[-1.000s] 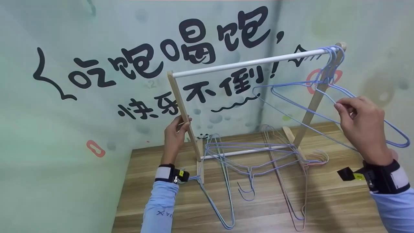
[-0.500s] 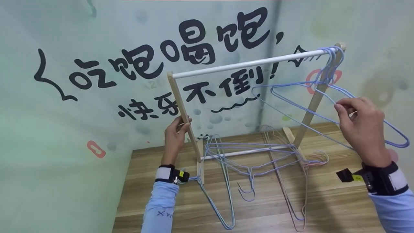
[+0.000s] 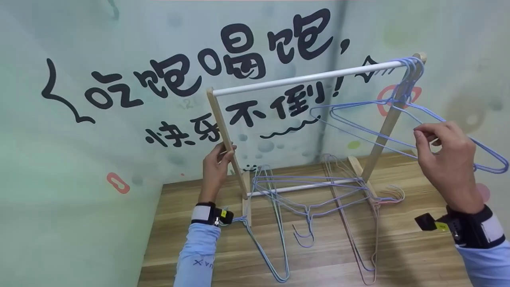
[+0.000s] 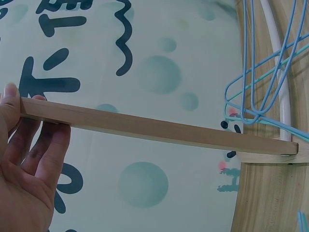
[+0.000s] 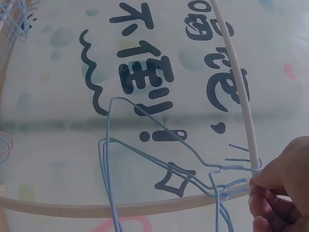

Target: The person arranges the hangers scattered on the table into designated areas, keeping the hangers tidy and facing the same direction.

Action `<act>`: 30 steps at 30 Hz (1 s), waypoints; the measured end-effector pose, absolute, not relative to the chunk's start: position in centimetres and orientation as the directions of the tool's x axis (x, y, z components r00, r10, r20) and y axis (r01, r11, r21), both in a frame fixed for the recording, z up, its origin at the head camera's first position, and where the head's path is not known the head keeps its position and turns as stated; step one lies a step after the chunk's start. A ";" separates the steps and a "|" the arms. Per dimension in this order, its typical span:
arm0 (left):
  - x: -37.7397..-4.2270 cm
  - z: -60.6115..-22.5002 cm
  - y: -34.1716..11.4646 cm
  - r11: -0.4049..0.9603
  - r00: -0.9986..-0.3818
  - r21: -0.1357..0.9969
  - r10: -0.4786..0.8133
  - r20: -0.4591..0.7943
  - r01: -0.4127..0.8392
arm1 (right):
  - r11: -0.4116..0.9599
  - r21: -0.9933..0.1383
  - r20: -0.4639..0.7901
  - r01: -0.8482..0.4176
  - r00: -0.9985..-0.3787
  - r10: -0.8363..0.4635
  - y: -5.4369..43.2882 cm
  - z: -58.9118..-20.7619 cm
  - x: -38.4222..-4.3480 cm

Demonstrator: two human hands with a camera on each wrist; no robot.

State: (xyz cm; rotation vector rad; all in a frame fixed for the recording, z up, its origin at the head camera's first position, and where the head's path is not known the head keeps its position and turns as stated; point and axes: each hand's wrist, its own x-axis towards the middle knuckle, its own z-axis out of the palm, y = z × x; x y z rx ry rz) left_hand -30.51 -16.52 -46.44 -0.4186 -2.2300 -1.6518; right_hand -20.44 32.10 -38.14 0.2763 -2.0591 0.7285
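Observation:
My left hand [image 3: 215, 171] grips the left wooden post [image 3: 221, 119] of a small clothes rack, thumb on one side and fingers on the other. The left wrist view shows the same post [image 4: 145, 128] running from that hand down to its foot. Several blue wire hangers [image 3: 410, 61] hang by their hooks at the right end of the rack's white top rod [image 3: 306, 78]. My right hand [image 3: 448, 159] is beside their right arms, fingers loosely bent, thumb near the index finger, no wire visible between them. It hides part of the hangers.
On the wood-grain table [image 3: 175, 239] lie more wire hangers: blue ones [image 3: 308, 209] in the middle, teal and blue ones [image 3: 283, 239] at left, pinkish ones [image 3: 346, 223] at right. A white lower rod [image 3: 303, 187] joins the posts. A lettered wall [image 3: 131, 40] stands behind.
The nearest blue hanger has left my right fingertips and swung back toward the others. My right hand has dropped slightly. My left hand and the rack stay still.

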 end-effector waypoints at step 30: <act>-30.6 -46.5 -16.6 0.282 -0.903 0.864 0.030 0.428 0.418 | 0.708 -0.280 0.717 -0.649 -0.632 -0.296 26.7 -45.3 -22.3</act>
